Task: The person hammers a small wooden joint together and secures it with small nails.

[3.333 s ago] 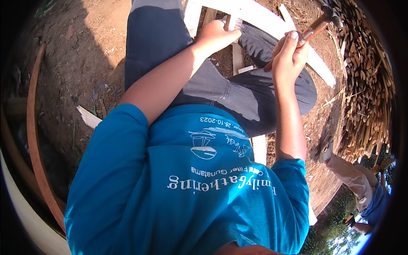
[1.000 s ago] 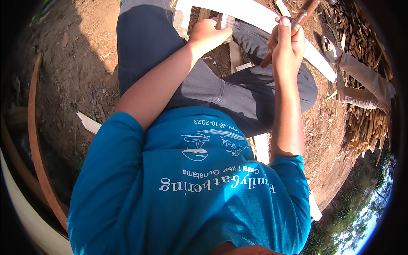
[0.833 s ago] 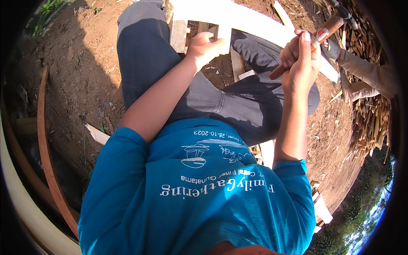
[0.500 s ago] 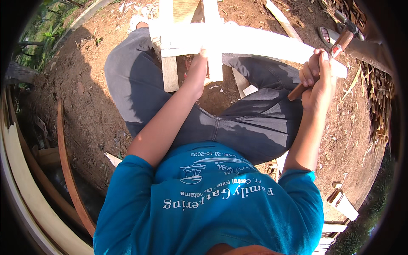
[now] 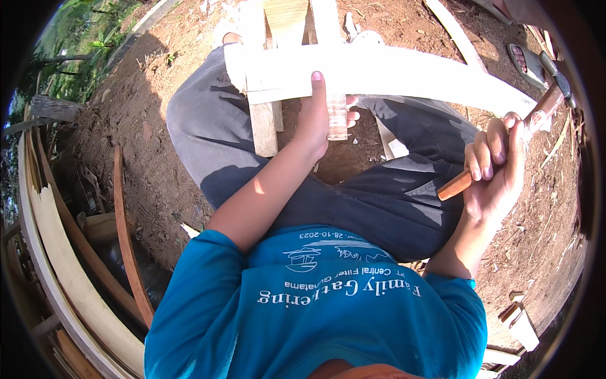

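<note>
A pale board (image 5: 391, 71) is lying across two wooden slats (image 5: 264, 129), near their close ends. The left hand (image 5: 314, 120) is clasping the right slat (image 5: 338, 125), thumb resting on the board's near edge, fingers curling around. The right hand (image 5: 497, 163) is wrapping its fingers around a hammer (image 5: 545, 110) near the board's right end.

1 hammer (image 5: 546, 107): metal head (image 5: 557, 78), wooden handle (image 5: 456, 185) (smooth).

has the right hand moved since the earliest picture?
Yes: rightward. Judged against the curved pale board, the right hand, gripping the hammer, now sits closer to the board's right end.
</note>
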### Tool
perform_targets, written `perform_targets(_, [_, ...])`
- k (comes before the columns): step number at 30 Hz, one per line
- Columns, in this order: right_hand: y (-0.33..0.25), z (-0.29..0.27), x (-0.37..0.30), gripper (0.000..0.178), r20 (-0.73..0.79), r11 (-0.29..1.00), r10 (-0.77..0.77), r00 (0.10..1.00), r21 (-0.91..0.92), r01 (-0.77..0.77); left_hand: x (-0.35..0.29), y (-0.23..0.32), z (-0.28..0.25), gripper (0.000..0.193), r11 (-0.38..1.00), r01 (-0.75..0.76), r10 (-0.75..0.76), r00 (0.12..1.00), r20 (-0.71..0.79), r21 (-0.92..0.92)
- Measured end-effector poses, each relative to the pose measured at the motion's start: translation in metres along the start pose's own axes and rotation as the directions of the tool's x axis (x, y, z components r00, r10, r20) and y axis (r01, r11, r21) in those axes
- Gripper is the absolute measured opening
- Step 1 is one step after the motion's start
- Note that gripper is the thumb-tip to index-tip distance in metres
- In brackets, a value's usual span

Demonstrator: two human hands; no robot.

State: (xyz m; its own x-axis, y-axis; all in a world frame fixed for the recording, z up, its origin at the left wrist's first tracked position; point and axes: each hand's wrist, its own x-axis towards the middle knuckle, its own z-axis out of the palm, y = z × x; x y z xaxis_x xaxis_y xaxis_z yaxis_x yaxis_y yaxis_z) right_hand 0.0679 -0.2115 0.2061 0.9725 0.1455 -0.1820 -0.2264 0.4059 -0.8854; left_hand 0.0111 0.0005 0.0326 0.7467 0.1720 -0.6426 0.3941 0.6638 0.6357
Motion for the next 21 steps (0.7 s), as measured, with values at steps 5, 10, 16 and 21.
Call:
perform_targets(5, [0.000, -0.003, -0.002, 0.022, 0.060, 0.993, 0.018, 0.998, 0.112, -0.025, -0.009, -0.007, -0.013, 0.067, 0.981, -0.035, 0.021, 0.997, 0.070, 0.193])
perform_targets(10, [0.001, -0.007, -0.002, 0.020, 0.030, 0.989, 0.013, 0.999, 0.149, -0.017, -0.073, 0.016, -0.017, 0.058, 0.804, -0.345, 0.254, 0.936, 0.245, 0.484])
perform_targets(16, [-0.001, -0.001, -0.006, 0.023, 0.047, 0.982, 0.036, 0.998, 0.183, -0.044, -0.075, 0.121, -0.045, 0.039, 0.263, -0.550, 0.655, 0.705, 0.271, 0.793])
perform_targets(21, [0.001, 0.002, -0.009, 0.025, 0.041, 0.990, 0.056, 0.998, 0.128, -0.061, -0.013, 0.140, -0.037, 0.046, -0.297, -0.348, 0.710, 0.541, 0.450, 0.889])
